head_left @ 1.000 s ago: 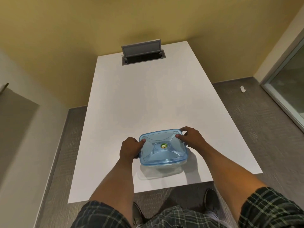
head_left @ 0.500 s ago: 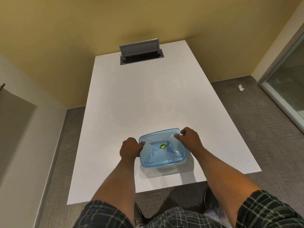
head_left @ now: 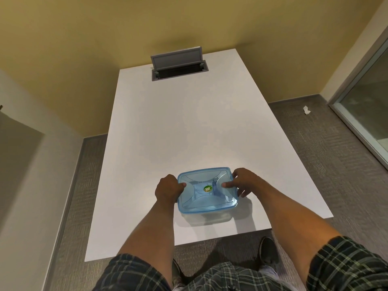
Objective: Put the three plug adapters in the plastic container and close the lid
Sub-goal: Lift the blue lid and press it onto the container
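My left hand (head_left: 168, 189) was curled around the left edge of the blue lid (head_left: 206, 191), the thumb lying on top of it and the other fingers folded down at the side. My right hand (head_left: 245, 181) was more spread out: one finger pressed flat on the lid near the right edge, the rest hung over the right side of the plastic container (head_left: 207, 215). Both hands touched it.

The lid was translucent blue, a rectangle with rounded corners, with curved lines moulded into it and a small round green and yellow sticker (head_left: 207, 188) in the middle. It lay on top of the clear body, which showed only a little under the near edge. I could not see the plug adapters through the lid.

The container stood on the white tabletop (head_left: 189, 127), near the edge closest to me. Its long side ran from left to right, between my hands, slightly turned. At the far end of the tabletop a grey hatch (head_left: 177, 59) stood open. A small piece of white paper (head_left: 307, 110) lay on the grey carpet (head_left: 304, 139) at the right.
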{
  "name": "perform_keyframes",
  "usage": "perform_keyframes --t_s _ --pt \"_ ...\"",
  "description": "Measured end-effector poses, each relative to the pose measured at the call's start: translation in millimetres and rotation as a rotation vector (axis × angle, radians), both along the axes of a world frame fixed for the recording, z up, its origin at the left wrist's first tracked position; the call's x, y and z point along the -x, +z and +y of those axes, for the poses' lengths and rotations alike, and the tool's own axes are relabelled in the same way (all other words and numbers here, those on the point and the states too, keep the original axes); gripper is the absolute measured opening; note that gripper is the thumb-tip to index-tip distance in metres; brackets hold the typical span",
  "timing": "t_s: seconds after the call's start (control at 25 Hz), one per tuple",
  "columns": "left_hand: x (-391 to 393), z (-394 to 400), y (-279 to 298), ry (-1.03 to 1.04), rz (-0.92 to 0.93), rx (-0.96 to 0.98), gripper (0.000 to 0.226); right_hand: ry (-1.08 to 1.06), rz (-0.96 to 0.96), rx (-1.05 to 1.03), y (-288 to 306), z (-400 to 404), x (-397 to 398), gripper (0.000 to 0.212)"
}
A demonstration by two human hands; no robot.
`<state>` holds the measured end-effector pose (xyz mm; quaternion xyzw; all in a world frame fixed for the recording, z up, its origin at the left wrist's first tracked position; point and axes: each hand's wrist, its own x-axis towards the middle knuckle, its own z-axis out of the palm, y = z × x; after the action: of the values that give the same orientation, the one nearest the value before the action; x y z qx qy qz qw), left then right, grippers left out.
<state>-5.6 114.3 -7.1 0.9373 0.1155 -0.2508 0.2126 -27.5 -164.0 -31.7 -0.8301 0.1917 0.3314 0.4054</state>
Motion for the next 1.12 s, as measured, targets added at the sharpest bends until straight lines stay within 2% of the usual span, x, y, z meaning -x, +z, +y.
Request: perform_keyframes --t_s 0.08,0.16,0.24,0.28,0.4,0.52,0.64,0.8,0.96,1.12 --pt "-2 -2 1 -0.028 0.008 -0.015 0.039 0.109 0.109 -0.082 4 -3 1 0.05" --pt "-8 -3 3 -0.116 0.053 -0.033 0.027 0.184 0.154 -0.105 3 -5 1 0.056" --pt "-13 -3 8 -0.19 0.186 -0.03 0.013 0.205 0.163 -0.112 -1 -6 1 0.057" --pt "-15 -1 10 -0.209 0.284 -0.01 0.018 0.209 0.165 -0.119 -3 -7 2 0.057" --pt "-15 -1 12 -0.346 0.449 -0.041 0.06 0.212 0.165 -0.171 -5 -10 1 0.053" --pt "-9 -5 8 -0.505 0.382 -0.189 0.048 0.26 0.159 -0.225 -3 -9 2 0.049" --pt "-6 -4 4 -0.491 0.325 -0.194 0.05 0.325 0.16 -0.259 -4 -13 4 0.06" --pt "-7 -2 4 -0.481 0.324 -0.183 0.062 0.431 0.13 -0.142 -3 -16 3 0.086" --pt "-9 3 4 -0.479 0.307 -0.146 0.068 0.484 0.012 -0.043 -4 -22 8 0.09" --pt "-9 7 1 -0.49 0.267 -0.141 0.06 0.522 -0.037 0.105 -7 -28 13 0.107"
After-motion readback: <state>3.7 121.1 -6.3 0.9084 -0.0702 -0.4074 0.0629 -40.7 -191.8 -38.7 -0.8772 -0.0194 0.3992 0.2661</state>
